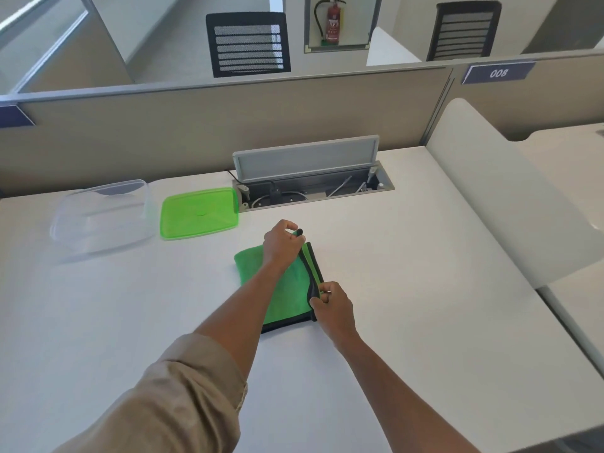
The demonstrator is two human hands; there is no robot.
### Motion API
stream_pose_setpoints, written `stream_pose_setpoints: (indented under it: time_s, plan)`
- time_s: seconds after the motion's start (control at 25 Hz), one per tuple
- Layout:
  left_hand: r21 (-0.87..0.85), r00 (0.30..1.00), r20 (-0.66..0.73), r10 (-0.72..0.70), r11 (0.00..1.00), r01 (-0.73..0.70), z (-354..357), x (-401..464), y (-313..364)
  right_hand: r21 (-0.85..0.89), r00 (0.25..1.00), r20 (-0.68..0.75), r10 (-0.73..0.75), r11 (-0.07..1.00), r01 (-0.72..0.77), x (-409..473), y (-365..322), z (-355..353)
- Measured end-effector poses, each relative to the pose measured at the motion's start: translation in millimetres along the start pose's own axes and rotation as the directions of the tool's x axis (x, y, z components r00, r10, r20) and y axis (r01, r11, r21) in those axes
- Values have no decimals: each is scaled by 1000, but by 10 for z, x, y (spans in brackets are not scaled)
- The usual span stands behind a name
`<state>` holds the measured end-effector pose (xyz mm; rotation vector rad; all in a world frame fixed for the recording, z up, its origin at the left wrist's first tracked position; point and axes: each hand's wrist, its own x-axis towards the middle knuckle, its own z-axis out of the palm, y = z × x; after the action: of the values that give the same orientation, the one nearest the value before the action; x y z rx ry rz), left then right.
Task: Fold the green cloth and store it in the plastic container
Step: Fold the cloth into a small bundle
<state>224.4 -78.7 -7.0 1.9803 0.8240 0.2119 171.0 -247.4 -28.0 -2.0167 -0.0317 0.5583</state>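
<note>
The green cloth (287,292) with a dark border lies folded on the white desk (408,289), near its middle. My left hand (281,243) pinches the cloth's far right corner. My right hand (333,308) pinches the near right corner along the same dark edge. The clear plastic container (101,217) stands open at the far left of the desk. Its green lid (198,212) lies flat just to the right of it, apart from the cloth.
An open cable box (310,188) with its grey flap raised is set into the desk behind the cloth. A beige partition (163,132) runs along the back edge. A white curved divider (510,197) bounds the desk on the right.
</note>
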Motion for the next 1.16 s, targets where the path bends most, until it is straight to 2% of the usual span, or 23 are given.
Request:
stream_pose_setpoints:
  time_s: [0.12, 0.28, 0.4, 0.48, 0.52, 0.6, 0.68, 0.76, 0.88, 1.16]
  plan:
    - [-11, 999, 38, -22, 1000, 23, 100, -10, -64, -16, 998, -48, -27, 1000, 26, 36, 67, -18]
    - [23, 992, 120, -27, 999, 25, 157, -39, -146, -233, 984, -95, -150, 965, 125, 57, 143, -38]
    - [78, 983, 182, 27, 996, -42, 141, -105, -184, -431, 966, -58, -250, 880, 202, 39, 203, -47]
    - [115, 965, 235, 113, 983, -143, 113, -184, -219, -567, 950, -3, -311, 783, 255, 47, 250, -55]
    - [175, 957, 234, 172, 961, -215, 100, -236, -260, -609, 947, 23, -321, 747, 268, 57, 268, -66]
    - [428, 942, 131, 308, 840, -335, 51, -358, -404, -647, 944, 64, -325, 707, 287, 65, 283, -82]
    - [620, 934, 18, 357, 729, -291, -45, -454, -575, -677, 934, 80, -348, 669, 307, 67, 290, -88]
    - [668, 961, 20, 276, 712, -219, -161, -502, -763, -712, 924, 87, -374, 625, 320, 53, 293, -76]
    - [668, 980, 121, 155, 718, -196, -268, -477, -974, -754, 913, 88, -399, 572, 323, 26, 321, -65]
    - [670, 968, 210, 137, 701, -245, -343, -442, -968, -794, 902, 136, -410, 499, 347, 63, 323, -81]
